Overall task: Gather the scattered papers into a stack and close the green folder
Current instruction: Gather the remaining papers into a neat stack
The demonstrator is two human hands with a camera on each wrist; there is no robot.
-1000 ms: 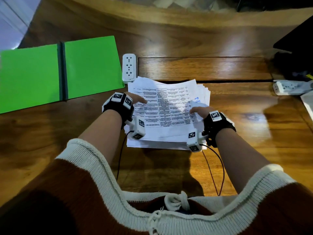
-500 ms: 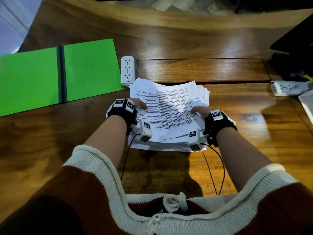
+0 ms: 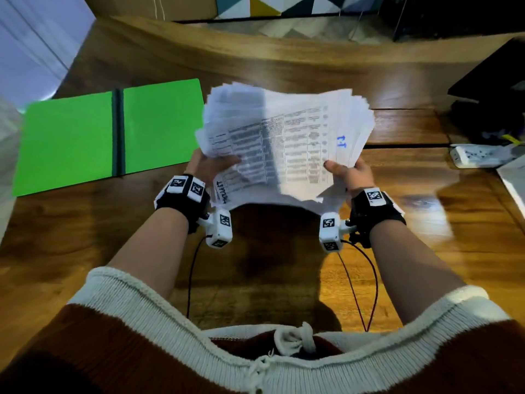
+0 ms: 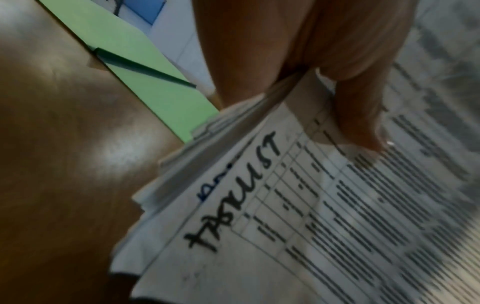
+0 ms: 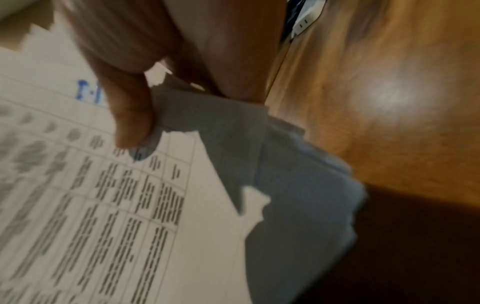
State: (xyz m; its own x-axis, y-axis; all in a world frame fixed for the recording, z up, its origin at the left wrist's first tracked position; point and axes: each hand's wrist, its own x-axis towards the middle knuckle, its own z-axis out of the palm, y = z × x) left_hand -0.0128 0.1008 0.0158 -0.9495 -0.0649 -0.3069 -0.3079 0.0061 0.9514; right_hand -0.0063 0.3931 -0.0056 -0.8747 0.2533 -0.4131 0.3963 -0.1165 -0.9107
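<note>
Change: the papers [image 3: 287, 143], lying flat on the table [image 3: 85, 237] half a second ago with both hands pressing on them, are now being held up off the wood, tilted with the far edge higher; the head view is also showing more of the room beyond the table.
Papers: they are hanging as one loose, uneven bundle between the two hands, edges fanning out at the far side and at the near right corner. The top sheet is carrying a printed grid, a blue handwritten mark near the right side and black handwriting along the left margin [image 4: 233, 191].
Left hand [image 3: 208, 166]: it is pinching the left edge of the papers, thumb [image 4: 361, 115] lying on the top sheet and the fingers going underneath.
Right hand [image 3: 350, 173]: it is pinching the right edge the same way, thumb [image 5: 130, 115] pressing on the top sheet just beside the blue mark, fingers under the bundle.
Folder [image 3: 85, 135]: the green folder is lying open and flat on the table to the left of the papers, dark spine in the middle; its right edge is being overlapped in the head view by the raised papers, and whether they are touching cannot be told.
Power strip [image 3: 477, 156]: a white one is lying at the right edge of the table, well apart from the hands.
Shadow: a dark one is falling on the wood under the papers.
</note>
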